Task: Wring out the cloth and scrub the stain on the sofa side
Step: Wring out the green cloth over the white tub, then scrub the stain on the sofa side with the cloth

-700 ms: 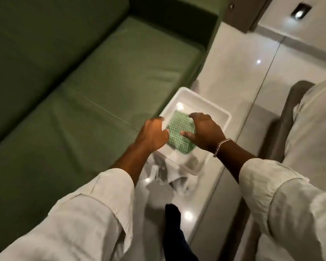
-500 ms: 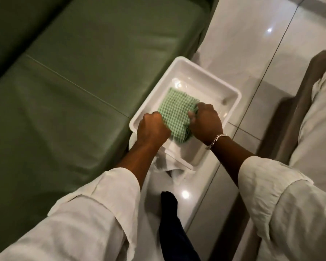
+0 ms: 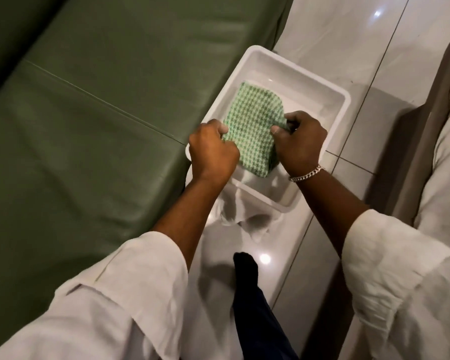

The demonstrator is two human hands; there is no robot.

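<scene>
A green-and-white checked cloth point(image 3: 255, 126) is held over a white plastic basin point(image 3: 330, 120) on the floor beside the green sofa point(image 3: 94, 113). My left hand point(image 3: 211, 152) grips the cloth's left edge in a fist. My right hand point(image 3: 300, 141), with a chain bracelet on the wrist, pinches the right edge. The cloth hangs spread between both hands, its far end down in the basin. No stain is visible on the sofa from here.
A crumpled white cloth point(image 3: 242, 219) lies on the glossy tiled floor point(image 3: 348, 48) just under the basin's near edge. My dark-socked foot point(image 3: 247, 266) stands below it. A beige upholstered piece of furniture point(image 3: 442, 152) runs along the right.
Both hands closed on the cloth's edges and lifted it a little from the basin. The camera tilted down and closer, so the basin looks larger.
</scene>
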